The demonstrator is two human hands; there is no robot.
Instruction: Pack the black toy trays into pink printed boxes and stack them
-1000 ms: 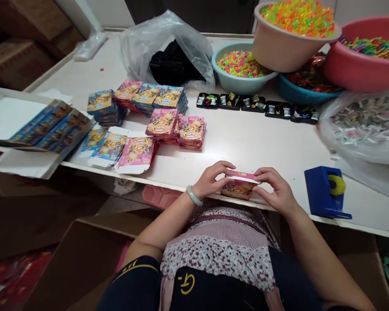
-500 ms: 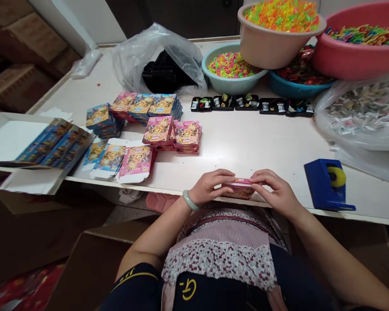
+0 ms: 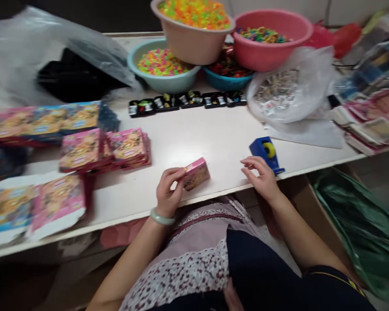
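Observation:
My left hand grips a small pink printed box by its left end, and the box rests on the white table near the front edge. My right hand hovers apart from the box with its fingers spread, holding nothing. It is just in front of a blue tape dispenser with a yellow roll. A pale green bangle circles my left wrist.
Stacks of pink and blue boxes and flat unfolded ones lie at the left. A row of black trays, basins of coloured bits, a clear bag and a green bag surround the work spot.
My right hand let go of the pink box and moved right toward the tape dispenser. My left hand kept the box. The view swung to the right.

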